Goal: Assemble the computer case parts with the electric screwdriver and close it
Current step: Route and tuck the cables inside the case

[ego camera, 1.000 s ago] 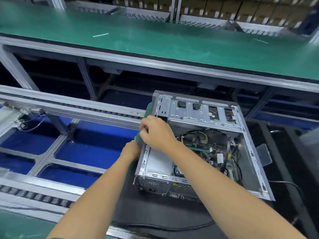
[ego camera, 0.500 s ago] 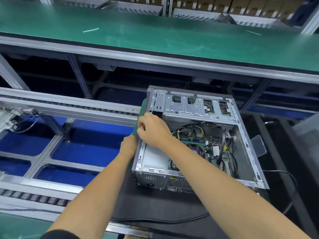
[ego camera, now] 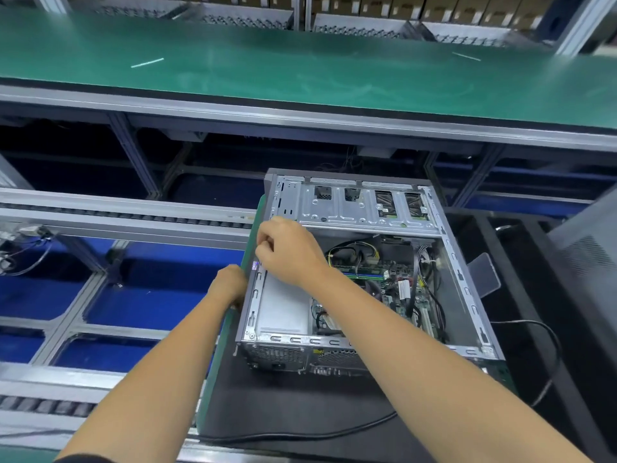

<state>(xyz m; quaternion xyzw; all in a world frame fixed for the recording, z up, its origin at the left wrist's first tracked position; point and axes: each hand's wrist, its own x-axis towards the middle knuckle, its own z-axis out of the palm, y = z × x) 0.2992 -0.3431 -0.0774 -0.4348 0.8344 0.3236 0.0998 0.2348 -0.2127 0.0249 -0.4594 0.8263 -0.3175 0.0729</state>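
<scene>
On the computer case [ego camera: 367, 208] rim, both hands stay put

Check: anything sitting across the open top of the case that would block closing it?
Only the right hand and forearm reach over the computer case opening. Cables stay inside the walls; nothing else visibly lies across the rim.

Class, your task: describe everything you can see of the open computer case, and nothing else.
The computer case is bare grey sheet metal, lying on its side with the side panel off, on a dark mat. Inside show a perforated drive cage, a green circuit board, bundled cables and a plain silver box near the rear vents. The right hand rests fingers curled on its left rim; the left hand is pressed against the outer left wall.
</scene>
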